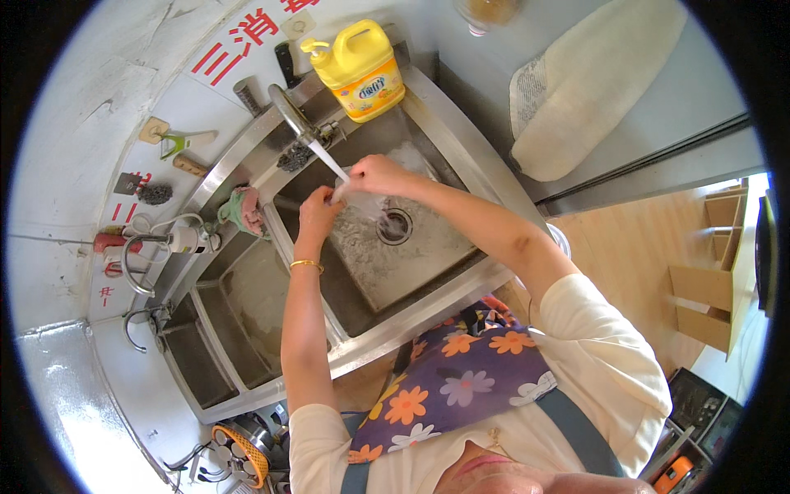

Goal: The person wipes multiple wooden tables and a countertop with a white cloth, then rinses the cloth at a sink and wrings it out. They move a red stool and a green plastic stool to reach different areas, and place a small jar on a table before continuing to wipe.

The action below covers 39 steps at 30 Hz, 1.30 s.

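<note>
Over the right-hand basin (pixel 395 284) of a stainless steel sink, my left hand (pixel 318 213) and my right hand (pixel 378 176) pinch a thin translucent piece (pixel 368 202), which looks like a plastic bag or film. A stream of water (pixel 328 162) from the curved metal faucet (pixel 287 111) falls onto it between my hands. Below it, water runs into the round drain (pixel 394 226). The piece's exact shape is blurred by the water and partly hidden by my fingers.
A yellow detergent jug (pixel 364 74) with a pump stands at the sink's back corner. A steel-wool scrubber (pixel 295 157) lies near the faucet base. Green and pink cloths (pixel 244 211) hang by the basin divider. A pale towel (pixel 586 92) hangs at the right.
</note>
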Available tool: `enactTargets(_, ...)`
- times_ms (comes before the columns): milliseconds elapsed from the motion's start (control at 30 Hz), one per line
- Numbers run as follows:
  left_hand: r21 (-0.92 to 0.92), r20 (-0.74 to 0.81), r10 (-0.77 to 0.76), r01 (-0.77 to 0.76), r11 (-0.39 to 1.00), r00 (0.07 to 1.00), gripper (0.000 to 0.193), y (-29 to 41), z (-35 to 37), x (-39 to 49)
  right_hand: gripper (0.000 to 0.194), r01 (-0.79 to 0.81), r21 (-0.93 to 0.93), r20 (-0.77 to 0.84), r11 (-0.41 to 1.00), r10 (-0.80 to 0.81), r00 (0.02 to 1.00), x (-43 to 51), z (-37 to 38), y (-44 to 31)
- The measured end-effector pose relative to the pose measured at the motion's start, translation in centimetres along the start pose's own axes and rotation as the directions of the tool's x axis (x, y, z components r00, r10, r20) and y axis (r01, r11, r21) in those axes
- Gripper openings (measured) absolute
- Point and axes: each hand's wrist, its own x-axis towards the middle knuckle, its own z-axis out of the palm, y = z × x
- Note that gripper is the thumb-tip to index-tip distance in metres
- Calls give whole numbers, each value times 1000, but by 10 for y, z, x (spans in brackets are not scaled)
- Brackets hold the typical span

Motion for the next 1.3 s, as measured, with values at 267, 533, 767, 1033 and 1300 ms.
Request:
enactTargets(267,-283,12,-156,153,947,988,25,-45,-3,-26,28,19,227,37,974,-29,999,28,-2,-22)
enactTargets(533,-638,-8,-318,240,732,948,14,-21,6,-25,24,-12,119,-49,993,18,999,27,-10,-2)
enactTargets(767,-912,114,-464,278,302,878,23,52,6,14,39,-58,595,214,802,-89,973,3,-9,-25)
enactTargets(1033,-389,-434,-187,4,921,882,30,51,-13,13,31,-161,350,144,923,117,983,-2,5,-17)
enactTargets(1300,-861,248,-301,352,367,921,68,11,33,0,27,103,113,113,988,-115,987,8,2,-20)
